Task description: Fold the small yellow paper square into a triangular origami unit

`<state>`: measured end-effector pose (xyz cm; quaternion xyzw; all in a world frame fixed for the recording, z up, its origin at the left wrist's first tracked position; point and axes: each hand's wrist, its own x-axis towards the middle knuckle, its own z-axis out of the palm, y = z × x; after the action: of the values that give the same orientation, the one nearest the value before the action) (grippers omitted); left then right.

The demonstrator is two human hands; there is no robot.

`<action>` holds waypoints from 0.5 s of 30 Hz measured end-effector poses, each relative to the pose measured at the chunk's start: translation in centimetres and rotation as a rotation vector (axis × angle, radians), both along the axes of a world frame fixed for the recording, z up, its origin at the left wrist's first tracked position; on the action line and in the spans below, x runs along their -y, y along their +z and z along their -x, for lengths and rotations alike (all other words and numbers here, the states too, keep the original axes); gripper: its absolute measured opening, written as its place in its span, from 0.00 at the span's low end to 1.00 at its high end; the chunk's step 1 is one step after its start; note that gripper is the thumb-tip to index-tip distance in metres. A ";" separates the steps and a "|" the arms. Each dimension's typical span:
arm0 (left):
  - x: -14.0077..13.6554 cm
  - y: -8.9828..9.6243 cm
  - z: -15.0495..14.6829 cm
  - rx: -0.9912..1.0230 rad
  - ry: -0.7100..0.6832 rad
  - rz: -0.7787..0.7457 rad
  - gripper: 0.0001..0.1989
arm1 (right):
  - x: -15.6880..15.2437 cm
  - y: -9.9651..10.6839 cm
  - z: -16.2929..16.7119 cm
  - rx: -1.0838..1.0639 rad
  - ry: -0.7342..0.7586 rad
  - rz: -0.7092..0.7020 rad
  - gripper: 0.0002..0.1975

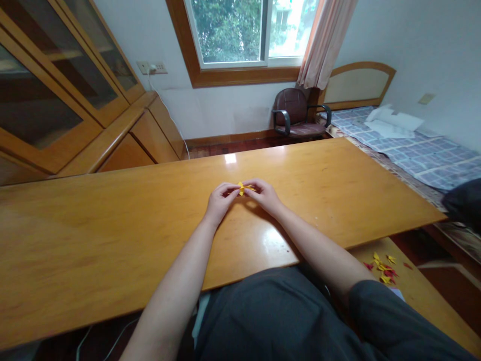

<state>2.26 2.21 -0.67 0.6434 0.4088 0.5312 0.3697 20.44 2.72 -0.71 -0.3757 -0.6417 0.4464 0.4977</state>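
Observation:
A small yellow paper crane point(241, 188), folded with pointed parts, is held just above the wooden table point(158, 235). My left hand point(222, 197) pinches its left side between thumb and fingertips. On the other side, my right hand point(263, 194) grips it the same way, with yellow points showing between the fingers. Both hands are close together, and the fingers partly cover the paper.
Several yellow and red paper cranes point(384, 268) lie on a lower wooden surface point(443, 306) at the right. Beyond the table stand a brown armchair point(295, 113) and a bed point(413, 145). A glass-door cabinet point(71, 90) rises at the left.

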 end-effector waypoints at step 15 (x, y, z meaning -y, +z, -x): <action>0.9 1.0 -0.2 -0.243 0.059 -0.214 0.07 | -0.1 -0.3 0.4 -0.170 0.042 0.203 0.18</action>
<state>2.45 1.33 0.37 0.7262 0.4104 0.5008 0.2311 20.03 2.86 -1.01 -0.3713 -0.5565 0.5496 0.5003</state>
